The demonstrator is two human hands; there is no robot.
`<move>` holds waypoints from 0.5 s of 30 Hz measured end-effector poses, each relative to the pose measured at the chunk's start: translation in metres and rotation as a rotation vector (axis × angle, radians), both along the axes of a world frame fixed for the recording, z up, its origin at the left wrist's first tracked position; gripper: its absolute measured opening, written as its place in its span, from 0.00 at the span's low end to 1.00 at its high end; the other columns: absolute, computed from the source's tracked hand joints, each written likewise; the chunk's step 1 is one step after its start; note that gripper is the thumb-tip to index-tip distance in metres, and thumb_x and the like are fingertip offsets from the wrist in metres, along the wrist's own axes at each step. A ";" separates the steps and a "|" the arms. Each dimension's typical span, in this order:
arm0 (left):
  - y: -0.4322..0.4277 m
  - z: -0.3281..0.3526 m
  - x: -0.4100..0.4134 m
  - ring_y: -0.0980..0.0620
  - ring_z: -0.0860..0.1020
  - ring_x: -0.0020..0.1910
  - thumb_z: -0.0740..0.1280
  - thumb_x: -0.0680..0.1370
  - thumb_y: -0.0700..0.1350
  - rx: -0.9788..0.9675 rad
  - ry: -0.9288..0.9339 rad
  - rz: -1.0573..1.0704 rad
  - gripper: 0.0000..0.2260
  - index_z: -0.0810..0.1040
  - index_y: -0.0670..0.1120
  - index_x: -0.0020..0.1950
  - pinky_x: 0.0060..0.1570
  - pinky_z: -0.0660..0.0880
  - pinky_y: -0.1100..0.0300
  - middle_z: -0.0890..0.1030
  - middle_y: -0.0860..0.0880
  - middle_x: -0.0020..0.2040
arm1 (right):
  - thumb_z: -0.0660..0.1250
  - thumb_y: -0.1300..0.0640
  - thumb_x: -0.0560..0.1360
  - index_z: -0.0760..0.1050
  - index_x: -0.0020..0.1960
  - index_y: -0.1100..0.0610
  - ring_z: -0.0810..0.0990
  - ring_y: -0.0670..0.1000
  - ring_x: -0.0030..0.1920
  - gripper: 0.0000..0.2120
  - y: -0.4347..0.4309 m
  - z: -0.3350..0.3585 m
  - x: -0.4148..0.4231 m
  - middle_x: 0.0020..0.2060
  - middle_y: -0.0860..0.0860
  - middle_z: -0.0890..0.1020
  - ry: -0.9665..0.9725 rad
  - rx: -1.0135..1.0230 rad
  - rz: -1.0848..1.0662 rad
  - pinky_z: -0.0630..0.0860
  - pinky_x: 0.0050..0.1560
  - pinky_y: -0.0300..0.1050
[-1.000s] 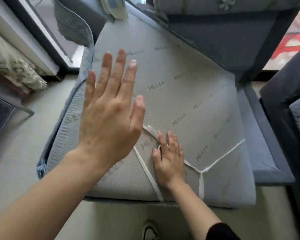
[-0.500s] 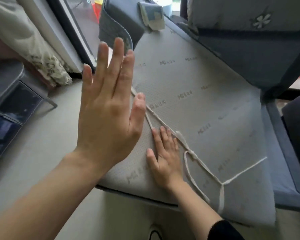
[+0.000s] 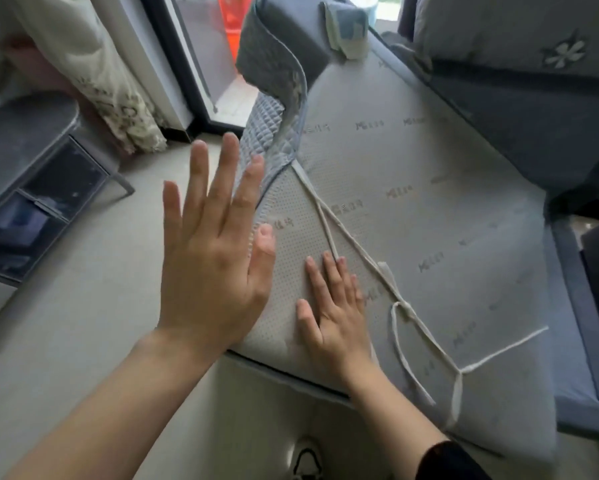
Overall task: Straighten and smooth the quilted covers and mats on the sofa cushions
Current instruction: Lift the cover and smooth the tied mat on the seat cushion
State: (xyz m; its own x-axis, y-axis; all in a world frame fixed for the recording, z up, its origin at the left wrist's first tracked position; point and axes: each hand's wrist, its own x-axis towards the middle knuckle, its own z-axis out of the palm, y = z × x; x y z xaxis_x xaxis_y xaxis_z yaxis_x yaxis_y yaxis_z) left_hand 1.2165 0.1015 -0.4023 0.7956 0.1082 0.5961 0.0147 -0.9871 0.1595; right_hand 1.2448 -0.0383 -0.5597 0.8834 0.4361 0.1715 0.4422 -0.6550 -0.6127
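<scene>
A grey mat (image 3: 429, 202) with a dotted underside and printed logos lies face down over the sofa seat cushion. White straps (image 3: 408, 313) cross it and are tied in a knot. Its quilted blue-grey top side (image 3: 273, 133) curls up at the left edge. My left hand (image 3: 215, 261) hovers flat with spread fingers above the mat's left front corner, holding nothing. My right hand (image 3: 336, 306) presses flat on the mat near the front edge, just left of the knot.
The dark blue sofa frame (image 3: 575, 306) and back cushion (image 3: 533, 109) border the mat at right and rear. A folded cloth (image 3: 350, 26) lies at the far end. A low cabinet (image 3: 31, 202), curtain (image 3: 100, 81) and window frame (image 3: 173, 64) stand left. My shoe (image 3: 305, 459) is on the floor below.
The view has swung right and closer. My left hand has drifted toward the mat's left edge, still raised. My right hand stays flat on the mat; the curled quilted edge is now in view.
</scene>
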 end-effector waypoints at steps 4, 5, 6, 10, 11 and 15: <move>0.003 -0.056 -0.015 0.41 0.54 0.77 0.55 0.78 0.48 -0.079 0.163 0.083 0.27 0.59 0.47 0.77 0.74 0.47 0.39 0.54 0.43 0.78 | 0.51 0.42 0.75 0.58 0.76 0.46 0.52 0.47 0.76 0.29 -0.013 0.029 0.019 0.76 0.48 0.59 0.152 0.164 -0.002 0.49 0.76 0.53; 0.003 -0.078 -0.021 0.41 0.57 0.76 0.55 0.78 0.49 -0.093 0.268 0.113 0.26 0.60 0.48 0.76 0.72 0.51 0.36 0.57 0.41 0.78 | 0.54 0.45 0.76 0.62 0.74 0.50 0.58 0.47 0.74 0.27 -0.017 0.042 0.026 0.74 0.49 0.64 0.141 0.283 -0.095 0.56 0.74 0.54; 0.005 -0.095 -0.026 0.41 0.60 0.75 0.54 0.78 0.51 -0.108 0.345 0.140 0.25 0.62 0.49 0.76 0.72 0.51 0.35 0.60 0.40 0.77 | 0.55 0.48 0.76 0.65 0.73 0.52 0.62 0.46 0.72 0.26 -0.020 0.054 0.029 0.72 0.49 0.67 0.101 0.387 -0.208 0.60 0.73 0.52; 0.005 -0.104 -0.025 0.43 0.60 0.75 0.53 0.79 0.51 -0.084 0.387 0.141 0.25 0.63 0.48 0.76 0.73 0.42 0.47 0.63 0.39 0.75 | 0.52 0.48 0.79 0.60 0.74 0.57 0.58 0.47 0.74 0.26 -0.011 0.050 -0.007 0.74 0.51 0.63 -0.024 0.369 -0.291 0.57 0.73 0.48; 0.004 -0.104 -0.025 0.42 0.60 0.75 0.53 0.79 0.51 -0.087 0.388 0.138 0.25 0.63 0.47 0.76 0.73 0.43 0.45 0.63 0.39 0.75 | 0.49 0.45 0.80 0.57 0.76 0.57 0.56 0.50 0.75 0.28 -0.005 0.033 -0.024 0.75 0.52 0.60 -0.044 0.195 -0.163 0.55 0.73 0.51; 0.005 -0.104 -0.038 0.47 0.56 0.77 0.53 0.79 0.55 -0.296 0.392 0.119 0.28 0.60 0.47 0.77 0.73 0.48 0.43 0.59 0.43 0.77 | 0.43 0.39 0.81 0.52 0.77 0.57 0.52 0.55 0.76 0.31 -0.008 -0.007 -0.053 0.76 0.57 0.58 0.003 -0.127 0.015 0.48 0.74 0.51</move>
State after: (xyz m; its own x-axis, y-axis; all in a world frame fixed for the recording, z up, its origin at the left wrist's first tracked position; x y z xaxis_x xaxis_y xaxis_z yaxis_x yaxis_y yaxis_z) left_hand 1.1789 0.1061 -0.5068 0.9254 0.3307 0.1853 0.2390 -0.8883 0.3922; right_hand 1.1920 -0.0461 -0.5670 0.8769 0.4675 0.1116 0.4512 -0.7206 -0.5265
